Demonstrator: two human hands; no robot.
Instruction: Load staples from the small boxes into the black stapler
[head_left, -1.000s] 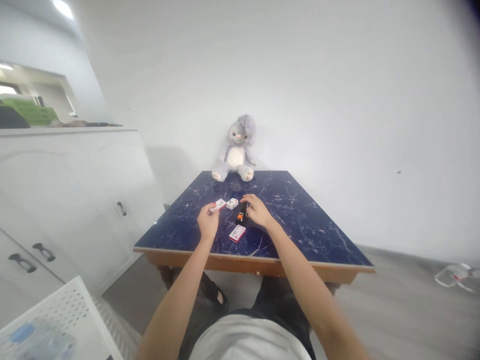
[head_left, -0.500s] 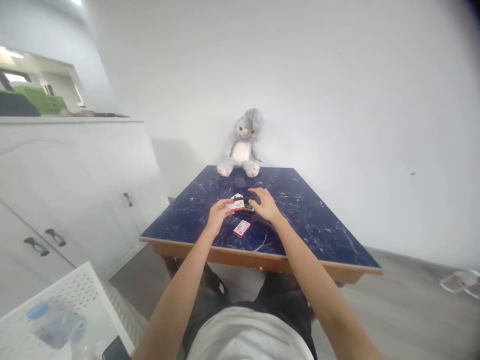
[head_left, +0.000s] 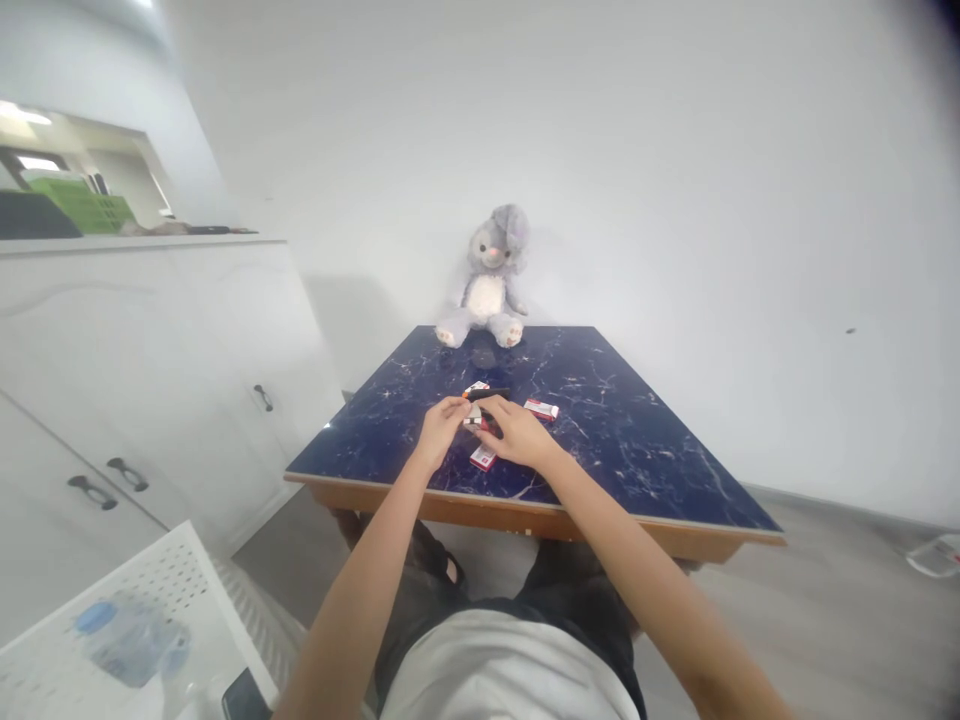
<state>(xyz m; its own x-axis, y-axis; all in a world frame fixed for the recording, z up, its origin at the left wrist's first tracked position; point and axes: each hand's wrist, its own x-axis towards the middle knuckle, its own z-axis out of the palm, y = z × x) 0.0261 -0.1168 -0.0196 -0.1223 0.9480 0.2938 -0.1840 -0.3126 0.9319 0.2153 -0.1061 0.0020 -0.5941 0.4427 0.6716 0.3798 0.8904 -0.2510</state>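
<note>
My left hand (head_left: 439, 430) pinches the left side of a small white, red and dark box (head_left: 473, 419). My right hand (head_left: 517, 430) closes its fingers on the box's right side and hides part of it. Just beyond my fingers lie a slim black object (head_left: 491, 393) with an orange end and a white packet (head_left: 477, 386) with coloured print. A red-and-white box (head_left: 541, 409) rests to the right of my right hand. Nearer to me, another red-and-white box (head_left: 483, 457) lies flat, partly below my right hand.
A grey plush rabbit (head_left: 491, 280) sits at the far edge of the blue marbled table (head_left: 615, 430), against the wall. At lower left, a white perforated tray (head_left: 196, 590) holds a clear bottle with a blue cap (head_left: 96, 617) and a dark phone (head_left: 244, 697). White cabinets (head_left: 150, 340) stand left.
My right hand has moved left and nearer to me, meeting my left hand at the small box. A red-and-white box now shows on the right, where my right hand was.
</note>
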